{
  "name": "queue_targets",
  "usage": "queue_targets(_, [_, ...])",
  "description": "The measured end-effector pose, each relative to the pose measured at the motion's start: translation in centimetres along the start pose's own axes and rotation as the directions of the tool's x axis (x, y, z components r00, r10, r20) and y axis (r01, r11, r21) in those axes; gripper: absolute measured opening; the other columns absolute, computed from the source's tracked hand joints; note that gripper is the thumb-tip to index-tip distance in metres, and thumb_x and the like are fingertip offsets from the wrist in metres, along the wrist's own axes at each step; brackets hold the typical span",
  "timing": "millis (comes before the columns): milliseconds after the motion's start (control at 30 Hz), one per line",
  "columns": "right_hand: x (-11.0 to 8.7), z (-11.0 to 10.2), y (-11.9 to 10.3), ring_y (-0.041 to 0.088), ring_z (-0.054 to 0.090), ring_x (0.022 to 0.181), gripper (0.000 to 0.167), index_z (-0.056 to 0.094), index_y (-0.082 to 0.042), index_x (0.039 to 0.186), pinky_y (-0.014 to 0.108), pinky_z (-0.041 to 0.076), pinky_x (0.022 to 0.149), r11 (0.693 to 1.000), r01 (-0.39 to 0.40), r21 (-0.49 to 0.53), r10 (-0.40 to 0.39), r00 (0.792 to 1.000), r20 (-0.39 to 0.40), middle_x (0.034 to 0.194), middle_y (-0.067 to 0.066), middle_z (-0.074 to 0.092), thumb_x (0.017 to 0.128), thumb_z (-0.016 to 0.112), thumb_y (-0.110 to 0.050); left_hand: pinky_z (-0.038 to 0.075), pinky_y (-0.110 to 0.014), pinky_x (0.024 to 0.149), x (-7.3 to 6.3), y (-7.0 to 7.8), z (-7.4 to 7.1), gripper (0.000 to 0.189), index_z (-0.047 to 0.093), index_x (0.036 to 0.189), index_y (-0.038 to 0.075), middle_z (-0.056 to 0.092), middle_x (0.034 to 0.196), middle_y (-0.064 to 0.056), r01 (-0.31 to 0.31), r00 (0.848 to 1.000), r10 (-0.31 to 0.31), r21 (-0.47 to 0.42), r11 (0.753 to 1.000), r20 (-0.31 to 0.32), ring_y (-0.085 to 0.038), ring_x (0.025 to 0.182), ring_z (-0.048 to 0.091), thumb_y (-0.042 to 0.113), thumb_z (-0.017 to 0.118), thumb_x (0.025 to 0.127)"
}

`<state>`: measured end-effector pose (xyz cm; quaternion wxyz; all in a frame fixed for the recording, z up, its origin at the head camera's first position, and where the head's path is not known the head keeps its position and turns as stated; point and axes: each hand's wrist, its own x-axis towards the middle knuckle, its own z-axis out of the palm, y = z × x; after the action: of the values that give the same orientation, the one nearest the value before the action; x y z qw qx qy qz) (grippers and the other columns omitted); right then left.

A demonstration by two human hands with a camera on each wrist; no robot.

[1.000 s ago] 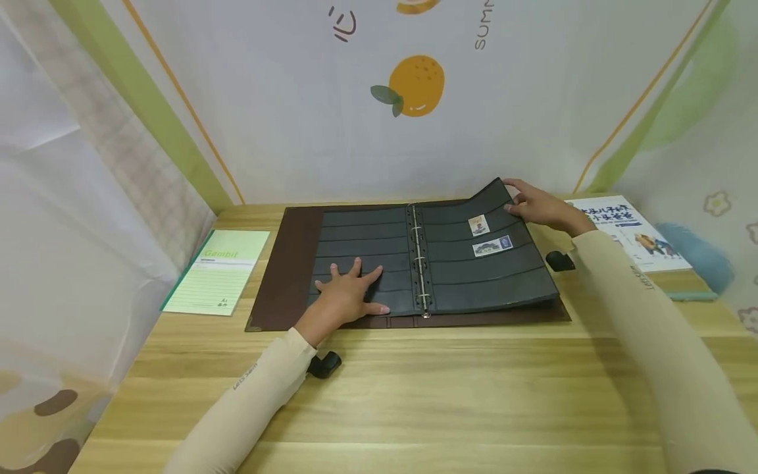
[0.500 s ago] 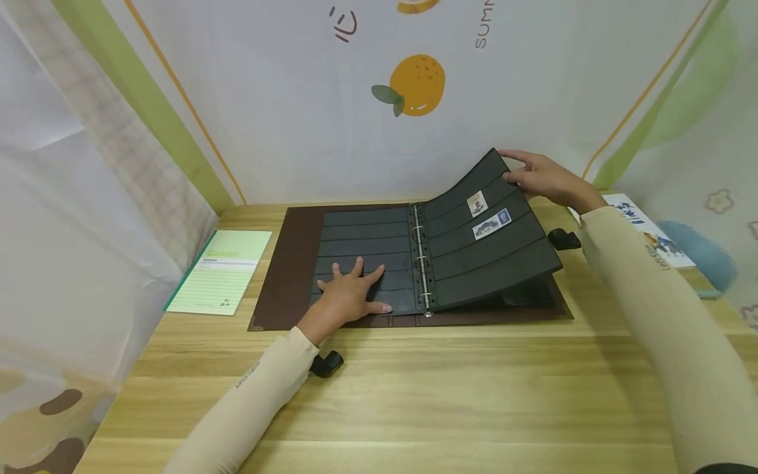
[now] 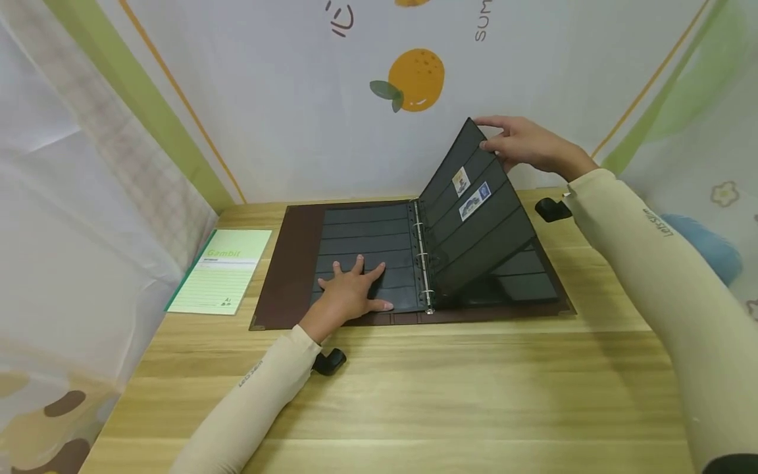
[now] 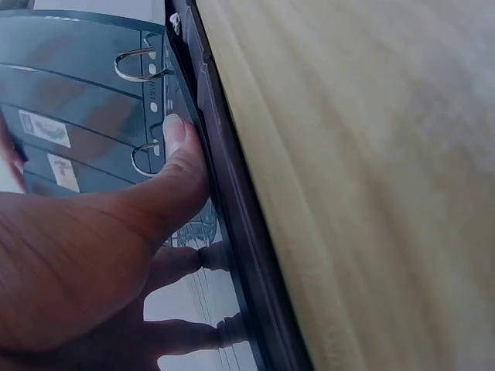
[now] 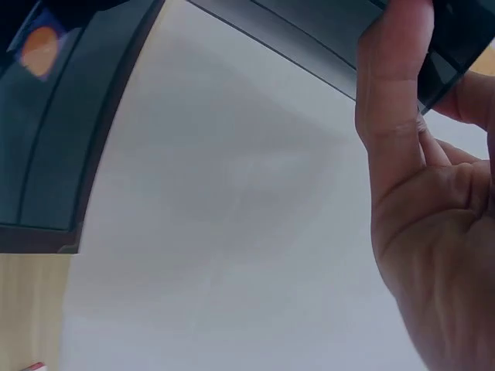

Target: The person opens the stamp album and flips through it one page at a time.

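Observation:
A brown ring album (image 3: 275,289) lies spread on the table, with metal rings (image 3: 422,258) along its spine. My left hand (image 3: 345,297) rests on the black left page (image 3: 367,227), fingers spread; in the left wrist view its thumb (image 4: 174,166) lies beside the rings. My right hand (image 3: 530,146) pinches the far outer corner of a black pocket page (image 3: 482,230), which stands steeply tilted from the rings. Two stamps, a small one (image 3: 460,182) and a longer one (image 3: 475,201), sit in its strips. Another black page (image 3: 530,283) shows underneath.
A pale green notepad (image 3: 219,273) lies left of the album. At the right, a blue object (image 3: 705,247) shows partly behind the right sleeve (image 3: 645,243). A white printed cloth (image 3: 296,131) hangs behind the table.
My right hand has lifted the stamp page higher and leftward, from nearly flat to steeply raised, uncovering the page beneath. My left hand has stayed put. The right arm now hides the white booklet.

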<state>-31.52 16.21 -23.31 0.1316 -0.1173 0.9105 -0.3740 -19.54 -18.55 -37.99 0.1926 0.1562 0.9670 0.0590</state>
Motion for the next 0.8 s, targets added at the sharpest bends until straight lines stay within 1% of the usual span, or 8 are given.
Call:
queue_targets(100, [0.3, 0.0, -0.8, 0.009, 0.071, 0.074, 0.070, 0.010, -0.019, 0.165, 0.027, 0.060, 0.070, 1.000, 0.010, 0.017, -0.010, 1.000, 0.013, 0.094, -0.011, 0.074, 0.106, 0.048, -0.027, 0.027, -0.082, 0.105, 0.0, 0.0, 0.1, 0.089, 0.022, 0.161, 0.037, 0.009, 0.170, -0.014, 0.004, 1.000, -0.004, 0.008, 1.000, -0.001, -0.060, 0.148, 0.012, 0.064, 0.064, 0.088])
queue_targets(233, [0.6, 0.1, -1.5, 0.008, 0.072, 0.073, 0.070, 0.010, -0.016, 0.165, 0.026, 0.060, 0.069, 0.999, 0.026, 0.023, -0.026, 1.000, 0.014, 0.091, -0.012, 0.074, 0.107, 0.048, -0.026, 0.028, -0.082, 0.105, 0.0, 0.1, 0.3, 0.089, 0.022, 0.161, 0.037, 0.009, 0.170, -0.014, -0.007, 1.000, 0.007, 0.010, 1.000, -0.002, -0.061, 0.148, 0.013, 0.064, 0.064, 0.088])
queue_targets(400, [0.7, 0.1, -2.2, 0.005, 0.071, 0.074, 0.069, 0.012, -0.015, 0.164, 0.024, 0.059, 0.067, 0.999, 0.043, -0.007, -0.043, 0.999, -0.031, 0.094, -0.013, 0.073, 0.107, 0.047, -0.028, 0.028, -0.083, 0.104, 0.2, 0.2, 0.1, 0.090, 0.021, 0.162, 0.037, 0.009, 0.170, -0.015, -0.016, 1.000, 0.016, 0.022, 1.000, 0.005, -0.061, 0.148, 0.013, 0.065, 0.063, 0.088])
queue_targets(533, [0.8, 0.2, -2.6, 0.005, 0.072, 0.074, 0.067, 0.015, -0.013, 0.164, 0.024, 0.059, 0.066, 0.998, 0.061, -0.013, -0.062, 0.996, -0.064, 0.096, -0.012, 0.073, 0.107, 0.047, -0.028, 0.028, -0.082, 0.105, 0.2, 0.3, -0.1, 0.090, 0.021, 0.162, 0.037, 0.009, 0.170, -0.014, -0.010, 1.000, 0.009, 0.036, 0.999, 0.014, -0.060, 0.148, 0.013, 0.066, 0.063, 0.088])
queue_targets(633, [1.0, 0.3, -2.9, 0.005, 0.068, 0.071, 0.065, 0.018, -0.013, 0.163, 0.024, 0.058, 0.065, 0.997, 0.066, -0.032, -0.068, 0.994, -0.082, 0.089, -0.014, 0.072, 0.107, 0.047, -0.028, 0.028, -0.082, 0.105, 0.3, 0.4, -0.2, 0.090, 0.020, 0.162, 0.037, 0.008, 0.170, -0.014, -0.013, 1.000, 0.012, 0.035, 0.999, 0.017, -0.060, 0.149, 0.012, 0.066, 0.063, 0.088])
queue_targets(667, [1.1, 0.3, -3.0, 0.005, 0.066, 0.068, 0.065, 0.019, -0.013, 0.163, 0.023, 0.057, 0.065, 0.997, 0.066, -0.045, -0.070, 0.994, -0.086, 0.084, -0.014, 0.070, 0.107, 0.047, -0.028, 0.028, -0.082, 0.105, 0.3, 0.4, -0.2, 0.090, 0.020, 0.162, 0.037, 0.008, 0.170, -0.014, -0.014, 1.000, 0.013, 0.034, 0.999, 0.018, -0.060, 0.149, 0.012, 0.065, 0.063, 0.088])
queue_targets(800, [1.3, 0.5, -3.4, 0.007, 0.059, 0.066, 0.064, 0.022, -0.013, 0.163, 0.022, 0.056, 0.064, 0.996, 0.066, -0.067, -0.072, 0.992, -0.100, 0.078, -0.013, 0.065, 0.106, 0.047, -0.029, 0.027, -0.082, 0.106, 0.4, 0.5, -0.2, 0.091, 0.018, 0.162, 0.038, 0.007, 0.171, -0.013, -0.014, 1.000, 0.014, 0.034, 0.999, 0.022, -0.059, 0.149, 0.010, 0.066, 0.063, 0.088])
